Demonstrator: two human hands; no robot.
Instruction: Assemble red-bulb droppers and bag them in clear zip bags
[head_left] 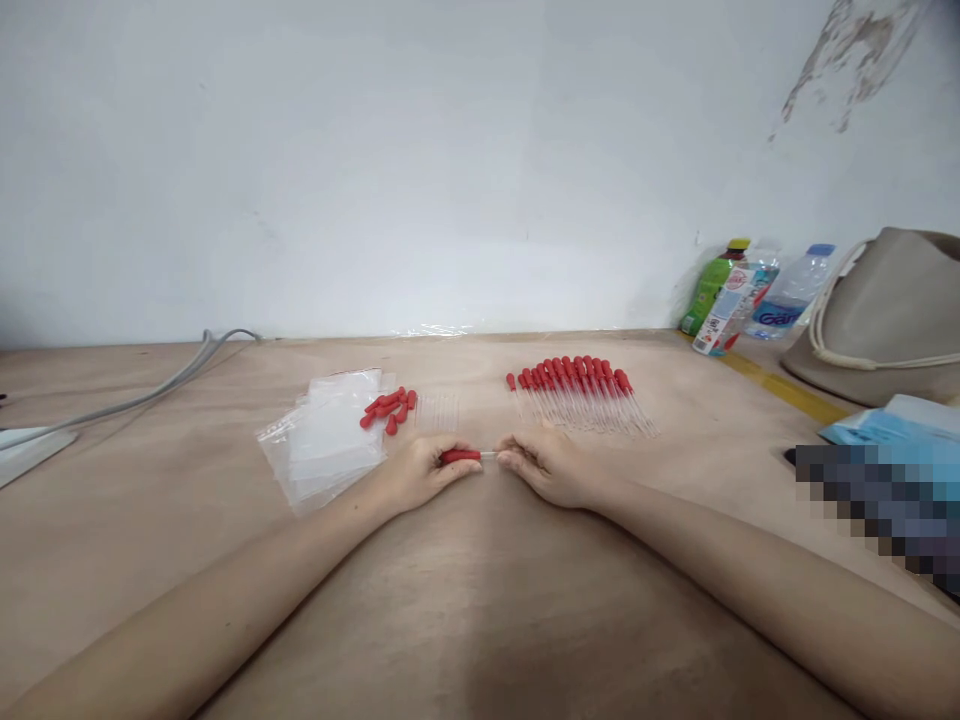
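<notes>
My left hand (421, 470) pinches a red rubber bulb (460, 456) on the wooden table. My right hand (546, 466) pinches the thin clear glass tube (488, 456) that sticks out of that bulb. Both hands rest on the table, fingers closed, nearly touching. Behind my left hand lie several loose red bulbs (390, 407) and a small row of bare clear tubes (437, 410). Behind my right hand lies a row of several finished droppers (581, 392) with red bulbs on clear tubes.
A stack of clear plastic bags (326, 438) lies left of the bulbs. A grey cable (150, 393) runs along the far left. At the right stand a green bottle (711, 290), two water bottles (791, 292), a beige bag (889, 315) and a blue packet (896, 420).
</notes>
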